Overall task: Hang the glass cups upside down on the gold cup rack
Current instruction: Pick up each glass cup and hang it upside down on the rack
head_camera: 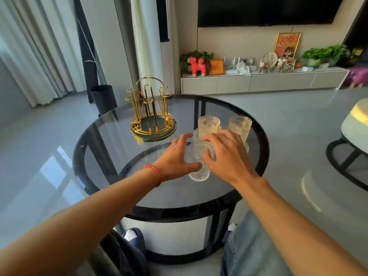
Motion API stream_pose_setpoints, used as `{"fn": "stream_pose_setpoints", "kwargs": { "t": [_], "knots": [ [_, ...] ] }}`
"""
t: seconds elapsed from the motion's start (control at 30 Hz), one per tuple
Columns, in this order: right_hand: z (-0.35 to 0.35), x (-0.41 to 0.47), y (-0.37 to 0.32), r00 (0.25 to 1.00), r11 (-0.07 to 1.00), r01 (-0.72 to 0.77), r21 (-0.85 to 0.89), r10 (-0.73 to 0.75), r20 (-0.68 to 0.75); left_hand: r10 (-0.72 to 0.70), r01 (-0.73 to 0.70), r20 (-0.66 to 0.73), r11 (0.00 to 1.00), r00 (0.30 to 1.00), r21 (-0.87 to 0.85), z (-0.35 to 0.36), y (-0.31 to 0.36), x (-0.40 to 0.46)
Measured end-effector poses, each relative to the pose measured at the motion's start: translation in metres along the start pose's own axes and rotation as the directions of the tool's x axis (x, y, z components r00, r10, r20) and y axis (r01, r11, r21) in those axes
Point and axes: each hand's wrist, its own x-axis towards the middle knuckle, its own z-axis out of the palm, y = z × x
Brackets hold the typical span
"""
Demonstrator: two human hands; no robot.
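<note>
The gold cup rack [152, 114] stands on the far left of a round glass table [111, 136], with no cups on its arms. Several textured glass cups cluster on the right side, upright, among them a back-left cup [209, 124] and a back-right cup [240, 124]. Both hands close around the nearest glass cup [199, 154], which stands on the table. My left hand [175, 158] touches its left side, thumb low across the front. My right hand [227, 154] wraps its right side and hides other cups behind it.
The table has a black rim and black legs. A black bin [103, 99] stands on the floor behind the rack. A second round table [354, 128] sits to the right. My knees are below the table's near edge. A TV cabinet with ornaments lines the back wall.
</note>
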Motion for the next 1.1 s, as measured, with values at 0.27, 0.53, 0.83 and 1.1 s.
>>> {"fn": "stream_pose_setpoints", "kwargs": {
  "t": [0.27,0.53,0.83,1.1],
  "knots": [
    [0.01,0.0,0.002,0.999,0.983,0.003,0.185,0.004,-0.039,0.043,-0.049,-0.224,0.999,0.974,-0.021,0.029,-0.018,0.012],
    [0.013,0.006,-0.018,0.973,0.783,-0.171,0.598,0.229,-0.021,-0.181,0.041,-0.173,0.797,0.968,-0.603,-0.023,-0.042,0.012],
    [0.053,0.079,-0.063,0.878,0.657,-0.471,0.588,0.288,0.383,-0.277,0.068,0.046,0.067,0.96,-0.995,-0.059,-0.082,0.027],
    [0.061,0.123,-0.046,0.855,0.552,-0.518,0.653,0.362,0.372,-0.361,0.148,-0.228,0.765,0.904,-0.627,-0.062,-0.122,0.042]
  ]
}}
